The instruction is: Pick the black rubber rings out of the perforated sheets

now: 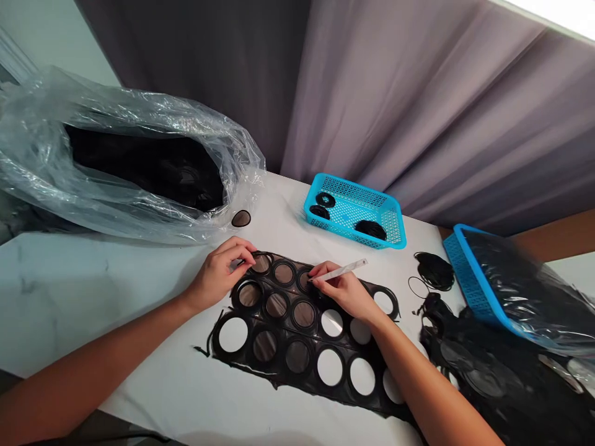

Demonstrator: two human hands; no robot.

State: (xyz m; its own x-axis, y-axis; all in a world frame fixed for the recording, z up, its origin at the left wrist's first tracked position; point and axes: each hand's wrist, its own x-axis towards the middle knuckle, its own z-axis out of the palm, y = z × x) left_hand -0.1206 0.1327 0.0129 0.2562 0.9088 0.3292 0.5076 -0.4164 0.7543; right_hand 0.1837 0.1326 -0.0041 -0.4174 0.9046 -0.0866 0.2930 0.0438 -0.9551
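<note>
A black sheet (pixel 320 337) with rows of round openings lies on the white table; some openings show brownish discs, others show white. At its upper left corner my left hand (pixel 223 272) pinches the rim by the first top-row opening; what is between the fingertips is too small to name. My right hand (pixel 341 288) holds a thin whitish strip tool (pixel 346 269), its lower end near the third top-row opening. The right forearm hides part of the sheet's right side.
A clear plastic bag (pixel 116 204) holding black material lies at the left, a loose dark disc (pixel 241 218) beside it. Behind stands a blue basket (pixel 395 229) with black rings. At the right are black ring bundles (pixel 434 271), another blue basket (pixel 474 272) and piled black sheets (pixel 506 371).
</note>
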